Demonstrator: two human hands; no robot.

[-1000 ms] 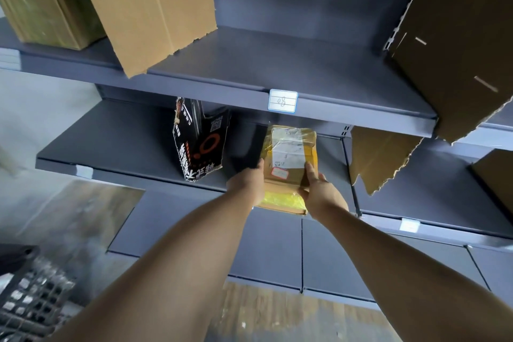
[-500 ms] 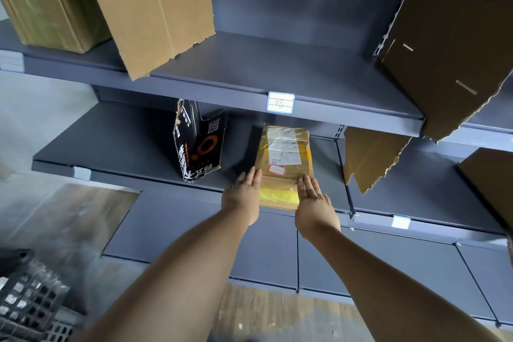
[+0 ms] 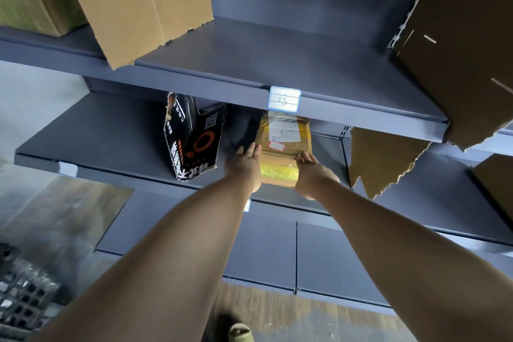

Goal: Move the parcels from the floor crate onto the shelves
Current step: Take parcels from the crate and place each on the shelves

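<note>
Floor crate (image 3: 22,294) sits nearest, lower left. Left hand (image 3: 244,166) and right hand (image 3: 311,175) are flat with fingers straight, flanking and touching the parcel (image 3: 283,144); neither grips it. The parcel lies flat on the lower shelf (image 3: 97,141), beside a black carton (image 3: 194,141). Judged light, fairly stiff and tape-slick; best taken by its long side edges. The shelf is smooth grey metal, and the upper shelf (image 3: 249,58) overhangs closely.

Tan parcel (image 3: 283,147) (yellow tape band); black box (image 3: 194,141), orange ring.

Left hand (image 3: 245,166) and right hand (image 3: 312,176) flank the shelved parcel (image 3: 281,147).
</note>
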